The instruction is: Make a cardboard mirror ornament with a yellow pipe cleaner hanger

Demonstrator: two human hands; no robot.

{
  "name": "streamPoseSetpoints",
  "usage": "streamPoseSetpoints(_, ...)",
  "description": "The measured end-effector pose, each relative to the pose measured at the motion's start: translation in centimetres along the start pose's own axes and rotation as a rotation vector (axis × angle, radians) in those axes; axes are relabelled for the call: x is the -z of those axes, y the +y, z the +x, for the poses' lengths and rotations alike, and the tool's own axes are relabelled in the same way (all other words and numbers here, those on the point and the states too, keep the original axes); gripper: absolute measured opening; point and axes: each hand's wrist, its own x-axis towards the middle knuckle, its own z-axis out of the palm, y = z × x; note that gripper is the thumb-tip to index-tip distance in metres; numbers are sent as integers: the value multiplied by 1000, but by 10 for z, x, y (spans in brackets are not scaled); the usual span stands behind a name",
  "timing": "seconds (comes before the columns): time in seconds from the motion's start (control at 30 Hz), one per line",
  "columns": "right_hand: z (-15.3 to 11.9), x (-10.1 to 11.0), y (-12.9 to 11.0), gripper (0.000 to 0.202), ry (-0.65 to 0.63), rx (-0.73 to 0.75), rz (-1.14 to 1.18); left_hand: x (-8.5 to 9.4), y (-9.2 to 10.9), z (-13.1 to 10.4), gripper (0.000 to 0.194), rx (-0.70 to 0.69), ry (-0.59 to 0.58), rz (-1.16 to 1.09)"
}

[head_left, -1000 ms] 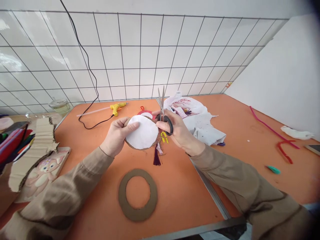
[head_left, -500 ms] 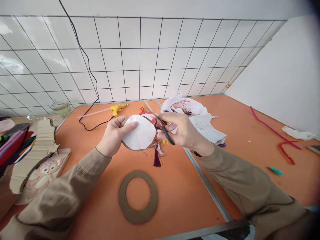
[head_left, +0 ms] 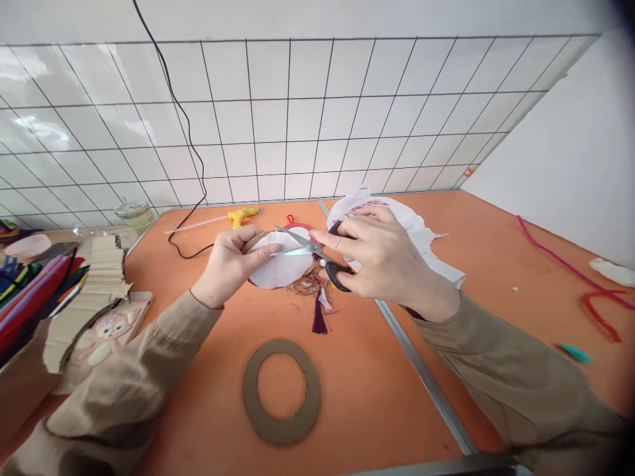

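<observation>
My left hand point(head_left: 233, 264) pinches the left edge of a round white disc point(head_left: 278, 271) backed with brown cardboard, its thumb lying on the white face. In my right hand point(head_left: 387, 254) are scissors point(head_left: 314, 249) with black handles. Their blades are spread and point left, over the upper part of the disc, near my left thumb. Below my hands, a brown cardboard ring point(head_left: 251, 396) lies flat on the orange table point(head_left: 198, 410). A dark purple tassel point(head_left: 319, 317) and some brown strands rest just behind and right of the disc.
A yellow glue gun point(head_left: 243, 217) with a black cord lies at the back. White paper and a bag point(head_left: 421, 231) sit behind my right hand. Torn cardboard point(head_left: 94, 284) and coloured sticks point(head_left: 37, 297) are at left; pink and red strips point(head_left: 570, 264) at right.
The scissors have turned from pointing up-left beside the disc to lying across it with blades apart. My right hand has rotated, palm more downward. The view has shifted slightly left.
</observation>
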Motion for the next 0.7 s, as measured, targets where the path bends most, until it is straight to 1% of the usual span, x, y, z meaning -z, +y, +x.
streamPoseSetpoints(0.07,1,2,-1,39,-7,35,-12,2,3,0,35,-102,-46,125)
streamPoseSetpoints(0.13,2,5,-2,43,-30,52,-20,4,6,-1,38,-135,-80,191)
streamPoseSetpoints(0.3,3,9,-1,48,-35,76,-53,6,10,0,37,-126,-124,210)
streamPoseSetpoints(0.43,3,9,-1,45,-50,73,-91,6,11,-1,38,-114,-148,195)
streamPoseSetpoints(0.5,4,9,-1,44,-47,82,-113,7,11,-1,34,-96,-173,187)
streamPoseSetpoints(0.57,5,9,0,42,-7,115,-177,9,11,0,24,-76,-208,174)
streamPoseSetpoints(0.6,5,8,1,41,23,138,-215,11,11,1,22,-69,-225,166)
streamPoseSetpoints(0.67,5,9,2,38,64,168,-272,13,10,2,23,-58,-249,152)
streamPoseSetpoints(0.7,5,9,2,37,57,170,-283,14,9,2,23,-52,-255,145)
